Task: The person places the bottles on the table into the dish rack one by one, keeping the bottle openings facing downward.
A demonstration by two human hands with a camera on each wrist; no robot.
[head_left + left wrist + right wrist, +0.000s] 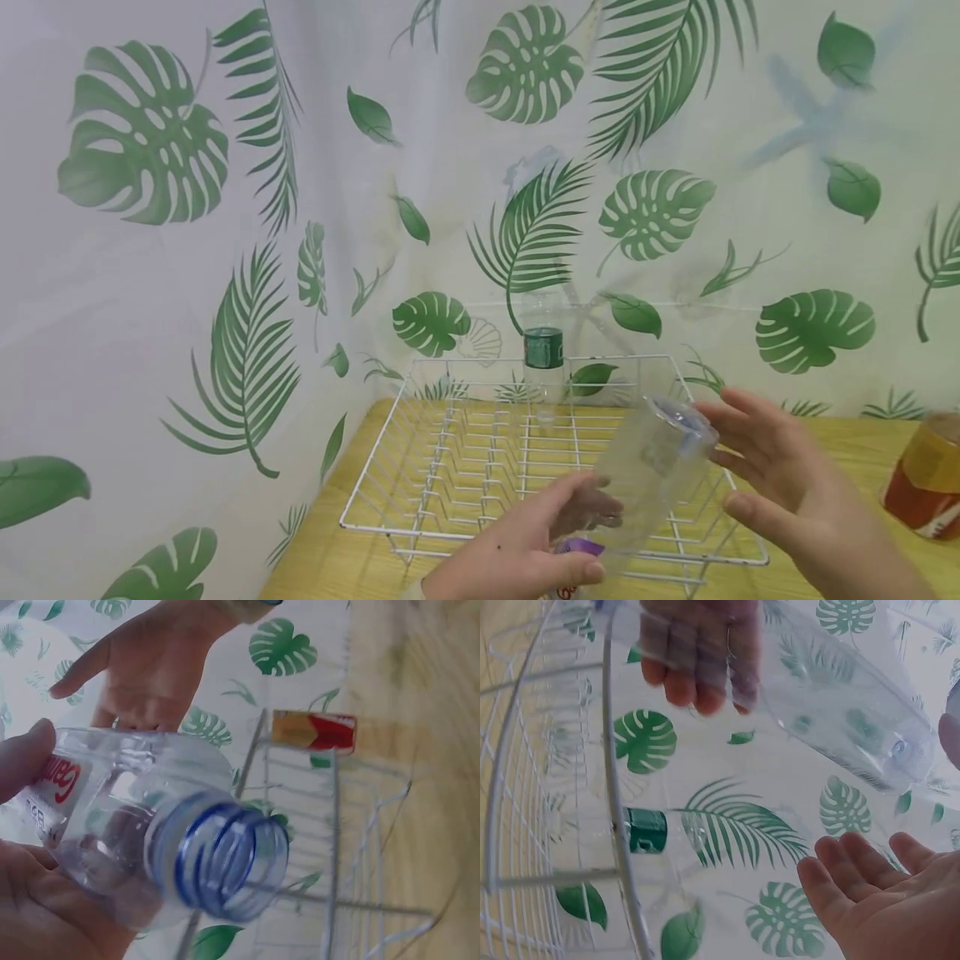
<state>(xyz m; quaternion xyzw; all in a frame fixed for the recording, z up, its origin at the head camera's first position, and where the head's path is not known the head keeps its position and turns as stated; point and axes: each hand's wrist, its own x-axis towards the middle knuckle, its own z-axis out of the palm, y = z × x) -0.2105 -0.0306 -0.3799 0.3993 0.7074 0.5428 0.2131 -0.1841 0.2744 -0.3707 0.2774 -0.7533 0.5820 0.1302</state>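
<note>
My left hand (536, 542) grips a clear plastic bottle (637, 483) above the front of a white wire dish rack (420, 533). The bottle tilts, base up towards the right and its uncapped neck (225, 855) downward. A label with red letters and a purple edge shows beside the left thumb. My right hand (787, 483) is spread with fingers extended, close by the bottle's base (900, 750); a gap shows between them in the right wrist view. Inside the rack at the back, a second clear bottle with a green label (543, 347) stands neck down.
On the yellow wood-grain table (322, 533), right of the rack, stands a container (930, 475) with orange-yellow and red sides. A white sheet (480, 250) printed with green leaves hangs behind the rack and along the left side.
</note>
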